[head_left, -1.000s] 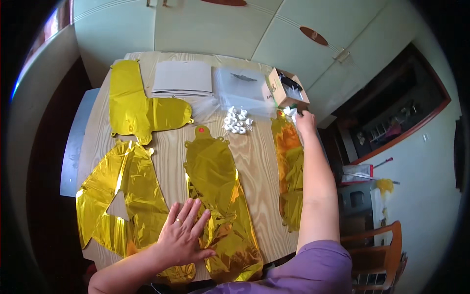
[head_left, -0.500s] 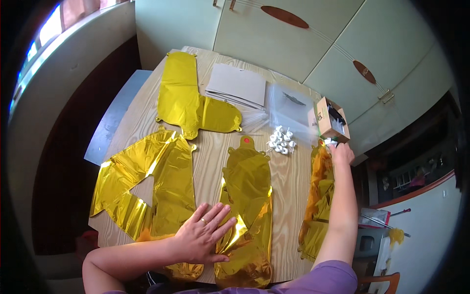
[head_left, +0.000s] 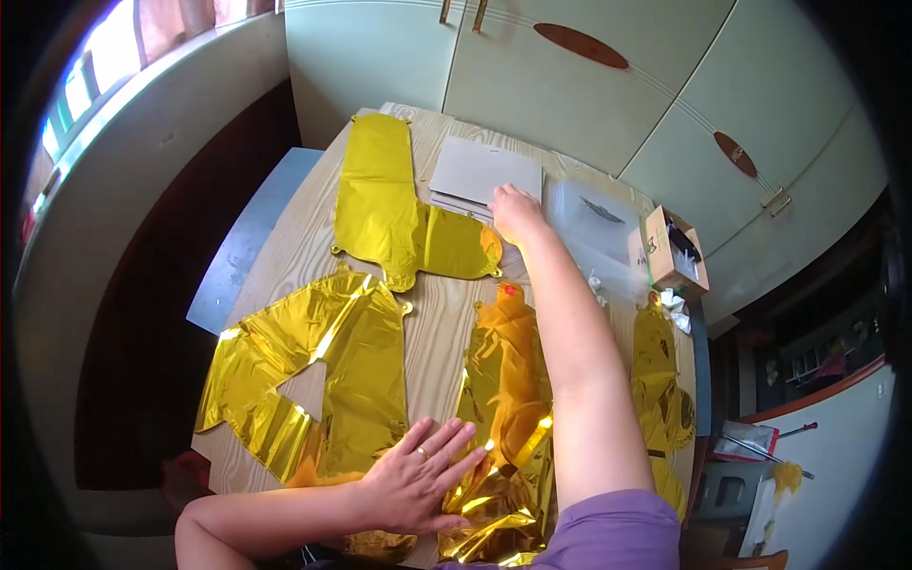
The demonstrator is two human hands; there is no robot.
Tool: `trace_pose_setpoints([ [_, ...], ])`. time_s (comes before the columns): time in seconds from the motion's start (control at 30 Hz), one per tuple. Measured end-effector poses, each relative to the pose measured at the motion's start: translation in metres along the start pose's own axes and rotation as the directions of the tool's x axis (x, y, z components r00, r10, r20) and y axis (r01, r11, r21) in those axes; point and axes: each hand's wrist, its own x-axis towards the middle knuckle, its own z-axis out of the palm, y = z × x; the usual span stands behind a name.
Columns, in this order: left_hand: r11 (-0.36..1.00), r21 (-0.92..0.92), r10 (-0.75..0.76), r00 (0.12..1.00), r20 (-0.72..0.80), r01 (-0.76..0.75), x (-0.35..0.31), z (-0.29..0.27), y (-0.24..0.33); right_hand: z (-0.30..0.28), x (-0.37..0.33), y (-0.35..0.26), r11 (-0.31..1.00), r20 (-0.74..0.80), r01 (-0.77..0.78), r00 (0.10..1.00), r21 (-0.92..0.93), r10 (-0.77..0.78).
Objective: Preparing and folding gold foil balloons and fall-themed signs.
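My left hand [head_left: 423, 480] lies flat with fingers spread, where the near ends of two flat gold foil balloons meet. One of these is the angular balloon [head_left: 366, 380] with a cut-out; the other is a long, wrinkled balloon [head_left: 480, 380] with a red spot near its far end, partly hidden by my right forearm. My right hand [head_left: 516, 211] reaches to the near right edge of a stack of grey cardboard sheets [head_left: 484, 169]. Its fingers are bent together; what they hold, if anything, is hidden. An L-shaped gold foil balloon [head_left: 375, 190] lies left of the stack.
Right of the stack lie clear plastic sheets [head_left: 579, 237] and a small cardboard box [head_left: 655, 256] holding dark items. White crumpled pieces [head_left: 676, 309] sit above another gold balloon [head_left: 654, 361]. Small white parts [head_left: 595, 282] show beside my forearm. Pale cabinets [head_left: 532, 90] stand behind the table.
My right hand has moved left from beside the box to the cardboard stack. My left hand stays spread on the foil. The view has shifted slightly, and reflections on the middle balloon differ.
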Motion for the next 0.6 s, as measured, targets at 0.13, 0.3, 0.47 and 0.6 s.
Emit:
trace_pose_setpoints([
  [0.13, 0.999, 0.023, -0.028, 1.0, 0.011, 0.028, -0.003, 0.001, -0.001, -0.019, 0.002, -0.021, 0.975, 0.11, 0.174, 0.981, -0.142, -0.159],
  [0.3, 1.0, 0.02, -0.007, 1.0, 0.017, 0.007, 0.0, -0.001, 0.003, -0.033, -0.017, 0.002, 0.932, -0.298, 0.185, 0.912, -0.311, -0.281],
  [0.47, 0.995, 0.096, -0.038, 0.997, 0.071, 0.031, -0.004, 0.003, 0.002, -0.13, -0.053, -0.008, 0.992, -0.729, 0.021, 0.68, 0.122, 0.075],
  [0.6, 0.996, 0.08, -0.049, 0.999, 0.023, 0.047, -0.01, 0.009, 0.003, -0.209, -0.178, -0.022, 0.193, -0.048, -0.074, 0.826, 0.978, 0.562],
])
